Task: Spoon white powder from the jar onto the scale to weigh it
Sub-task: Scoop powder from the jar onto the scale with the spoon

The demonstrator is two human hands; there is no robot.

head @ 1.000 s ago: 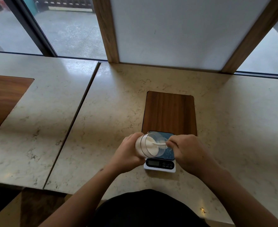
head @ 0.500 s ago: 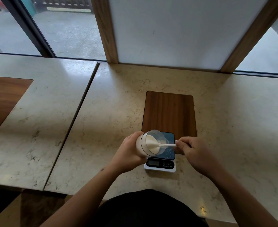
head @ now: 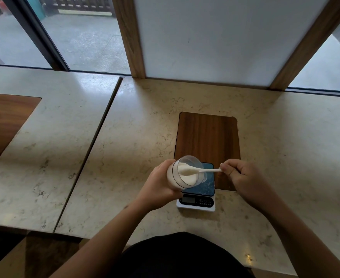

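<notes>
Where windows meet wall, marble counter (head: 285,149).

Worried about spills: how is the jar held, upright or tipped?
Tipped. The left hand holds the jar nearly on its side above the scale, mouth facing right, with the spoon reaching into its powder.

The clear jar (head: 182,174) is tipped on its side, its open mouth turned to the right over the scale (head: 198,192), and it is held off the surface. White powder (head: 187,173) lies heaped along its lower wall. A white spoon (head: 204,170) reaches in through the mouth, its bowl in the powder and its handle running out level to the right. The scale is small, with a blue-black weighing plate, a white body and a dark display strip along its near edge. It sits on the bench (head: 125,157).
</notes>
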